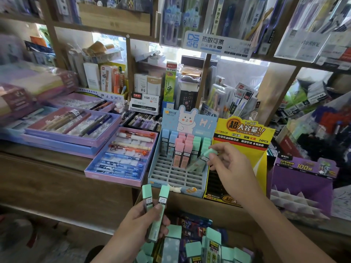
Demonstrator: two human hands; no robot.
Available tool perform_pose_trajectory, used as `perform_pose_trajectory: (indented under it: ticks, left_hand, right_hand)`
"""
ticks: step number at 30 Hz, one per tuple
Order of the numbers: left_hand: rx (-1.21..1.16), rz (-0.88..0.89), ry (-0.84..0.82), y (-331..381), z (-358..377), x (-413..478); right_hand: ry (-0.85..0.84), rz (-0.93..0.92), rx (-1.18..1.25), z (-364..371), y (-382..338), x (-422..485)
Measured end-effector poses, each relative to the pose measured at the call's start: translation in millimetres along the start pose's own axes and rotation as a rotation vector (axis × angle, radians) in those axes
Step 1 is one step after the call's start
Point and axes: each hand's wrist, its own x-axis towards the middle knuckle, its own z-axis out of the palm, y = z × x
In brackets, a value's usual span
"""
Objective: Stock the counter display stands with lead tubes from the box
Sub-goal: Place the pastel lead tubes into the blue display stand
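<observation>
A blue rabbit-print display stand (155, 174) sits on the counter, with blue, pink and mint lead tubes (183, 147) upright in its back rows and bare slots in front. My right hand (230, 168) pinches one mint lead tube (204, 158), tilted, its lower end over the stand's right side. My left hand (141, 222) grips two mint lead tubes (158, 203) upright in front of the counter edge. Below, the box (191, 245) holds several more mint tubes.
A yellow display stand (245, 137) stands right of the blue one, a purple stand (303, 177) farther right. Pink and purple pen trays (121, 158) lie to the left on the wooden counter (57, 179). Shelves of stationery rise behind.
</observation>
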Motion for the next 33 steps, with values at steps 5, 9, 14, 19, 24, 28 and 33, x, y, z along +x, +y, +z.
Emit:
perform_pose_trajectory:
  ticks: [5,9,14,19,24,28,33]
  left_hand:
    - [-0.007,-0.016,-0.004,-0.2,-1.9,0.6]
    - [0.002,-0.013,-0.004,-1.5,-3.8,2.6]
    - [0.012,-0.003,0.006,-2.4,-4.9,4.2]
    - [0.014,0.004,0.015,-2.6,-4.0,5.2]
    - [0.024,0.0,0.008,-3.3,-5.2,5.8]
    - [0.025,-0.002,0.004,-2.9,-4.9,6.6]
    - [0.034,-0.006,0.002,-3.9,-5.5,6.3]
  right_hand:
    - [0.014,-0.044,-0.091,0.4,-2.0,13.5]
    - [-0.019,-0.084,-0.134,1.3,-0.1,18.5]
    - [-0.048,-0.108,-0.183,2.7,5.5,21.7]
    - [-0.05,-0.108,-0.204,3.8,4.6,26.0]
    - [-0.04,-0.126,-0.271,4.4,1.5,32.0]
    - [-0.041,-0.147,-0.307,3.9,0.2,33.9]
    - [-0.033,-0.197,-0.343,5.1,-1.9,35.8]
